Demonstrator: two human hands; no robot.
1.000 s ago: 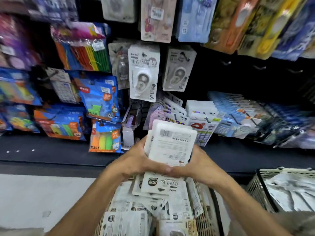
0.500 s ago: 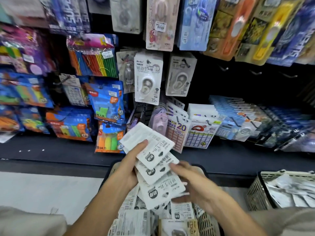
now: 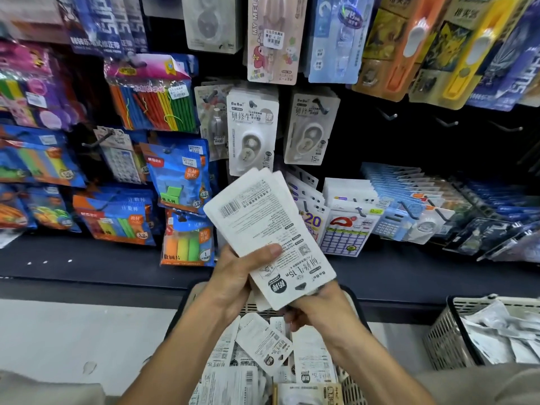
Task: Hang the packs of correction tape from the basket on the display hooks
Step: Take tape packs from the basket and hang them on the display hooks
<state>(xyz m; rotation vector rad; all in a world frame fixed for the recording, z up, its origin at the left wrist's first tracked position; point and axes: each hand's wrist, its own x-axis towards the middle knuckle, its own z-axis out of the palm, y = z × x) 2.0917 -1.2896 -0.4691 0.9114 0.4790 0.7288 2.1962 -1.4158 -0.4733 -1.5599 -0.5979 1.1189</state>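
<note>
I see both hands on a stack of packs [image 3: 263, 229], back side up, above the basket [image 3: 187, 305]. L hand [image 3: 233, 276] grips it w/ thumb on top; R hand [image 3: 318, 308] curls round its low end. More packs lie in the basket.

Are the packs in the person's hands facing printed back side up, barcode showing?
Yes. The stack of correction tape packs, held by the left hand and right hand, shows its white printed back with a barcode on top.

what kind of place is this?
Most likely a stationery shop aisle: carded correction tape packs hang on display hooks, one pack carries a price sticker, and a restock basket sits below.
</note>
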